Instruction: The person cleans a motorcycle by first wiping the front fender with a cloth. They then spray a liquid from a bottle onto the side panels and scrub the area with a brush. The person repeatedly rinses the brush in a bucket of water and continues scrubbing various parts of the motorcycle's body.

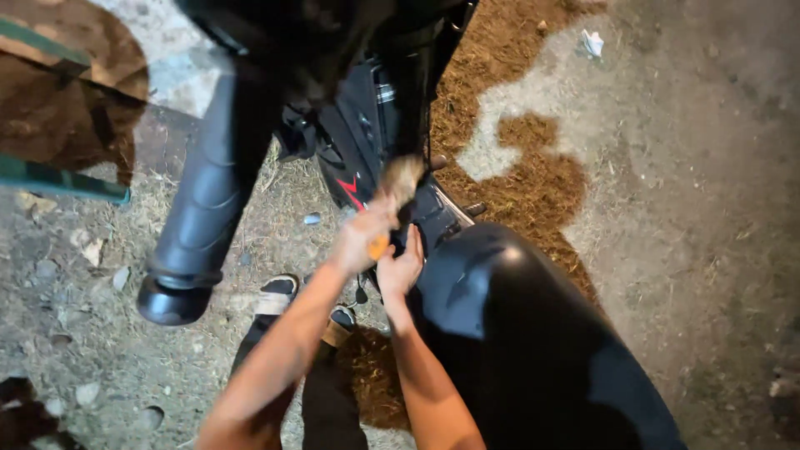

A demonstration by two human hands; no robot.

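— Where both forearms reach up from the near edge, what do the hands have hold of?

— The left hand [360, 237] is closed around an orange-handled tool [379, 247]; only a short stub of the handle shows below the fist, and its working end is hidden against the motorcycle. A blurred tan patch just above the fist may be a rag, though I cannot tell.

— And the other one?

— The right hand [401, 268] sits just right of it, touching or nearly so, fingers curled loosely upward near the handle. Whether it grips anything I cannot tell.

— What does the machine look like there?

— A black motorcycle body [367, 133] with a red mark on its panel [350, 192], standing in the middle of the scene. A glossy black seat [517, 333] fills the near right, and a long dark cylindrical exhaust pipe [204, 208] slants down on the left.

— Underfoot?

— Grey gritty ground [692, 208] with brown patches of sawdust [533, 175], and the person's black sandals [279, 287] below the arms.
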